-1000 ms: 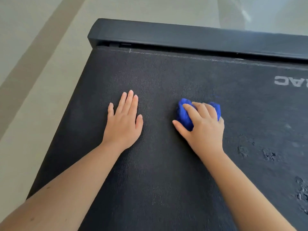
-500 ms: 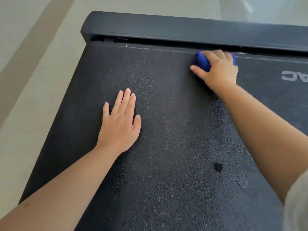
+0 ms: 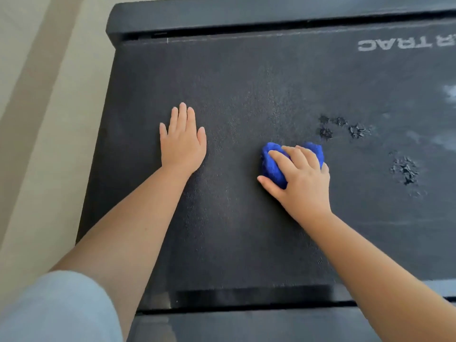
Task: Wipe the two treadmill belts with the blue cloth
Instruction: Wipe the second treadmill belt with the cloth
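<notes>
A black textured treadmill belt [image 3: 246,230] fills most of the view. My left hand [image 3: 182,141] lies flat on it, fingers straight and together, left of centre. My right hand [image 3: 299,178] grips a bunched blue cloth [image 3: 272,166] and presses it on the belt to the right of centre. Blue fabric shows on both sides of the fingers; the rest of the cloth is hidden under the palm. Several dark pitted marks [image 3: 404,170] dot the belt to the right of the cloth.
A black side rail [image 3: 246,16] runs along the belt's far edge, and another rail [image 3: 246,297] runs along the near edge. White lettering [image 3: 404,43] is printed on the belt at top right. Beige floor [image 3: 49,119] lies to the left.
My right hand has pulled the cloth back from the far rail toward me, to the middle of the belt. My left hand stays flat in the same spot.
</notes>
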